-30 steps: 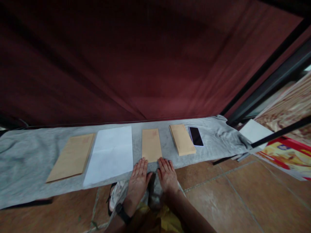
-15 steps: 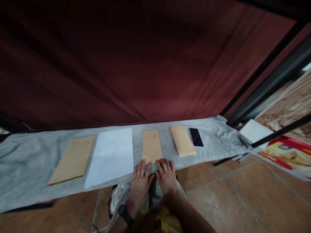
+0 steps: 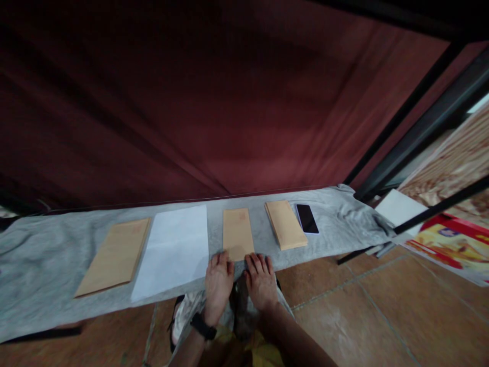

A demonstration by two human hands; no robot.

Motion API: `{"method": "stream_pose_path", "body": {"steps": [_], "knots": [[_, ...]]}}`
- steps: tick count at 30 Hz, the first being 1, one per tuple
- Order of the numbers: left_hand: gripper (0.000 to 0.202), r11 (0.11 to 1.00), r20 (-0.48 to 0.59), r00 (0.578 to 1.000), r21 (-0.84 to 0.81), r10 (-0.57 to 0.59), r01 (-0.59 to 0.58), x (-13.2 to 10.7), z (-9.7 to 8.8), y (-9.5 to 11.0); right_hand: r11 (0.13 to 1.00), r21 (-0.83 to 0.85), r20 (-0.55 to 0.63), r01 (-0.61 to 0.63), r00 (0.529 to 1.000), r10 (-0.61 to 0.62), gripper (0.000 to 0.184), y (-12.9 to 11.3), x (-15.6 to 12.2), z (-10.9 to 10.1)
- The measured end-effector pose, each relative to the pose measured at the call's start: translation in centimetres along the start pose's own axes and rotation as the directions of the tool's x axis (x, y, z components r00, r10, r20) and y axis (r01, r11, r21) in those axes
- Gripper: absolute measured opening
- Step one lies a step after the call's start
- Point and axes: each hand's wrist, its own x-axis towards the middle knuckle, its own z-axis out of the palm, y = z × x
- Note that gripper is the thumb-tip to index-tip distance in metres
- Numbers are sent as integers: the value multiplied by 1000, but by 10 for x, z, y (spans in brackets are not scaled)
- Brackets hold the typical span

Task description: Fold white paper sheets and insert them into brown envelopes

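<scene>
A narrow brown envelope (image 3: 237, 233) lies on a grey cloth (image 3: 46, 255) that covers a low bench. My left hand (image 3: 218, 280), with a dark wristband, rests flat at the cloth's near edge, its fingertips touching the envelope's near left corner. Beside it my right hand (image 3: 261, 281) lies flat, fingers stretched, at the near right corner. Neither hand holds anything.
On the cloth also lie a white sheet (image 3: 173, 250), a large brown envelope (image 3: 113, 256) at the left, a stack of brown envelopes (image 3: 284, 224) and a dark phone (image 3: 306, 218). A dark red curtain (image 3: 214, 102) hangs behind. Tiled floor (image 3: 382, 316) and printed boards (image 3: 454, 239) are at the right.
Both hands have slid a little toward me along the cloth's near edge and stay flat. The view has shifted slightly; the envelopes, sheet and phone lie as before.
</scene>
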Motion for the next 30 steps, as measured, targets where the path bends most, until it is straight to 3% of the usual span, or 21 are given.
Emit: {"method": "stream_pose_path", "body": {"steps": [3, 6, 8, 10, 14, 19, 21, 24, 26, 28, 30], "knots": [[33, 954, -7, 982, -239, -187, 180, 14, 4, -2, 1000, 3, -4, 0, 1000, 0, 48, 0, 0, 0], [40, 764, 92, 920, -530, -381, 369, 27, 9, -9, 1000, 3, -4, -4, 1000, 4, 46, 0, 1, 1], [40, 665, 151, 891, -615, -429, 424, 32, 9, -10, 1000, 0, -4, -7, 1000, 7, 44, -2, 3, 0], [38, 634, 162, 899, -659, -407, 405, 34, 6, -5, 1000, -8, -7, -23, 1000, 23, 43, -4, 6, -2], [40, 626, 99, 957, -738, -272, 254, 28, -10, 21, 998, -5, 16, -69, 998, 69, 37, -7, 20, -14], [48, 633, 68, 990, -764, -120, 129, 21, -24, 48, 937, 317, 12, -150, 988, 154, 36, -4, 41, -23], [53, 635, 44, 984, -758, -173, 146, 19, -22, 44, 831, 506, -1, -230, 964, 267, 37, -2, 47, -19], [61, 576, 105, 927, -756, -360, 310, 15, -11, 28, 544, 765, 98, -344, 898, 430, 42, -3, 48, -7], [63, 402, 302, 859, -786, -413, 469, 11, -5, 19, 357, 850, 190, -387, 858, 477, 40, -7, 44, 1], [62, 194, 490, 783, -786, -383, 586, 7, -1, 15, 238, 876, 265, -419, 832, 487, 35, -12, 39, 6], [59, 88, 567, 743, -771, -355, 630, 4, 0, 18, 99, 890, 344, -445, 797, 496, 29, -18, 34, 8]]}}
